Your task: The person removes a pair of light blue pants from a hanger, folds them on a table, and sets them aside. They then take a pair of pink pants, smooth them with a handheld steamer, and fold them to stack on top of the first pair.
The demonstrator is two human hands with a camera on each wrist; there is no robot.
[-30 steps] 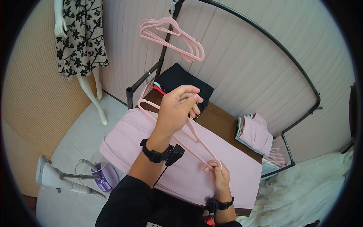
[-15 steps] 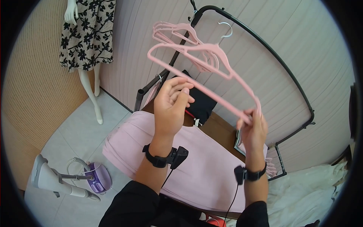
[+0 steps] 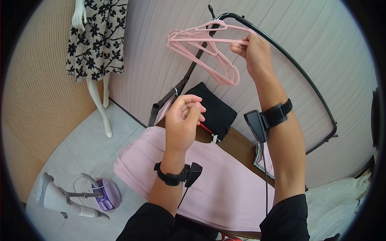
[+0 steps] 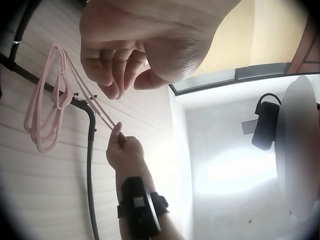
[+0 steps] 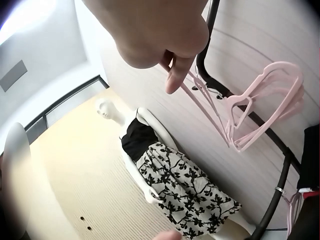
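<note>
My right hand point(image 3: 257, 54), raised at the upper right in the head view, grips one end of a pink clothes hanger point(image 3: 225, 40). That hanger reaches left across the top of several matching pink hangers point(image 3: 229, 76) hanging at the left end of the black clothes rack point(image 3: 295, 64). Seen from the right wrist, the held hanger point(image 5: 200, 105) slants from my fingers toward the hanging ones. My left hand point(image 3: 181, 124) floats over the pink cloth point(image 3: 217, 180), its fingers loosely curled and nothing visible in them.
A folded black garment point(image 3: 213, 110) lies on the brown shelf point(image 3: 237, 140) below the hangers. More folded clothes point(image 3: 262, 160) sit farther right. At the left are a mannequin point(image 3: 96, 44) in a floral skirt and a purple-based garment steamer point(image 3: 107, 195). White tulle point(image 3: 333, 205) spreads at lower right.
My right hand has lifted the hanger from over the pink cloth up and forward to the hanging hangers. The left hand has shifted only slightly.
</note>
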